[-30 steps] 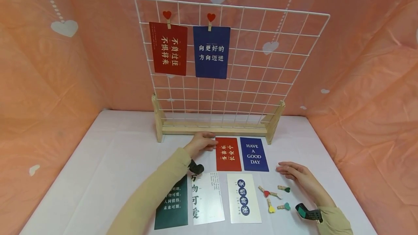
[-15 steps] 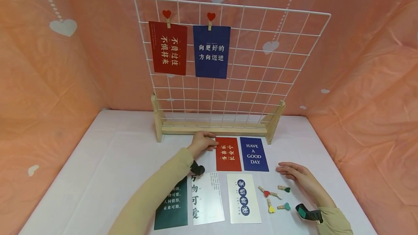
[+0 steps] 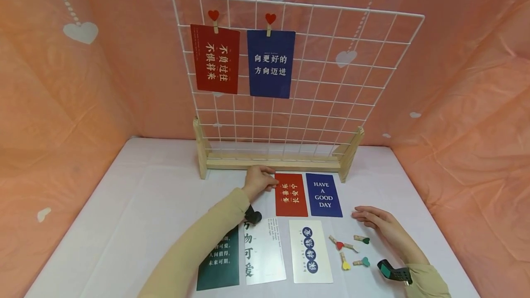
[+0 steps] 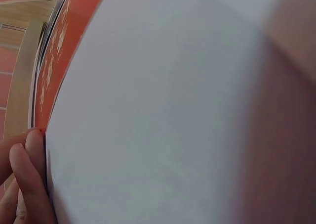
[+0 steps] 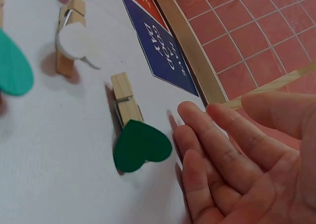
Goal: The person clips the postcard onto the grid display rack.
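My left hand (image 3: pixel 257 182) is at the near foot of the rack, its fingertips touching the left edge of a red card (image 3: pixel 291 199) with pale lettering. This card lies flat on the table; in the left wrist view my fingers (image 4: pixel 32 179) meet its corner. My right hand (image 3: pixel 383 224) rests palm inward to the right of the cards, fingers loosely bent and holding nothing. Beside it lies a wooden clothespin with a dark green heart (image 5: pixel 140 145). A blue card (image 3: pixel 324 195) reading "HAVE A GOOD DAY" is next to the red one.
A white wire grid rack (image 3: pixel 327 82) on a wooden base stands behind, with a red card (image 3: pixel 215 61) and a blue card (image 3: pixel 271 65) clipped on. Nearer lie a green card (image 3: pixel 219 275), two white cards (image 3: pixel 265 261) and several heart clothespins (image 3: pixel 345 262).
My left hand has edged slightly forward and right at the red card. The whole view has shifted a little. My right hand keeps its place.
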The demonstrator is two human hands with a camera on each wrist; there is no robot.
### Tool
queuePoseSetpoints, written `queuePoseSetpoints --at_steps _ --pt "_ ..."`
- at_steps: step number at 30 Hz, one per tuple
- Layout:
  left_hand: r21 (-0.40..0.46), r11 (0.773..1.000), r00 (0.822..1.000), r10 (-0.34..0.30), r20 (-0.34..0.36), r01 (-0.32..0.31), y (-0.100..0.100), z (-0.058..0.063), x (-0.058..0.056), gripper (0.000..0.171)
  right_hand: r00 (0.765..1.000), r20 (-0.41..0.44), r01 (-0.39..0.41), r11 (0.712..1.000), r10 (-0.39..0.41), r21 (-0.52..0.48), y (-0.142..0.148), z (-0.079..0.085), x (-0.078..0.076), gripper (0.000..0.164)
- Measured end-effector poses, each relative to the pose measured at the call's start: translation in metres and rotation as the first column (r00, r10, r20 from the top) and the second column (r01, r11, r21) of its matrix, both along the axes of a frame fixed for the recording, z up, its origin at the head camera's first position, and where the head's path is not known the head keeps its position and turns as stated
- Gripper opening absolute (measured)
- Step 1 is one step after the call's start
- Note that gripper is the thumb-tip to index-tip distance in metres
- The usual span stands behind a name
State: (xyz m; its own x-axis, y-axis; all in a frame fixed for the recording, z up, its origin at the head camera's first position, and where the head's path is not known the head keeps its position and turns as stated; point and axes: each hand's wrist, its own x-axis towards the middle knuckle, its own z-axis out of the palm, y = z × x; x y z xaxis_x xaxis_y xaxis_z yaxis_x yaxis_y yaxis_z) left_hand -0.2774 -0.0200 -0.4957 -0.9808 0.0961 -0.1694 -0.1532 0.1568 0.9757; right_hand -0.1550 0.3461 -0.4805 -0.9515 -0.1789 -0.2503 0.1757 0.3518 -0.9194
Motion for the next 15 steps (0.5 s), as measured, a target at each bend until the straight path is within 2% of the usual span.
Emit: queuePoseSetpoints --at_steps 9,15 --pt "-0.013 1.000 1.000 0.003 -0.008 -0.003 0.0002 -0.0009 -0.0005 0.028 0.999 0.038 -0.001 0.999 -0.001 0.045 -0.0007 0.0043 0.0011 0.048" --pt "-0.006 1.000 1.000 0.006 -0.004 -0.006 0.0003 -0.0005 -0.0008 0.027 0.998 0.050 -0.033 0.996 0.029 0.081 0.0017 0.0081 0.0026 0.051"
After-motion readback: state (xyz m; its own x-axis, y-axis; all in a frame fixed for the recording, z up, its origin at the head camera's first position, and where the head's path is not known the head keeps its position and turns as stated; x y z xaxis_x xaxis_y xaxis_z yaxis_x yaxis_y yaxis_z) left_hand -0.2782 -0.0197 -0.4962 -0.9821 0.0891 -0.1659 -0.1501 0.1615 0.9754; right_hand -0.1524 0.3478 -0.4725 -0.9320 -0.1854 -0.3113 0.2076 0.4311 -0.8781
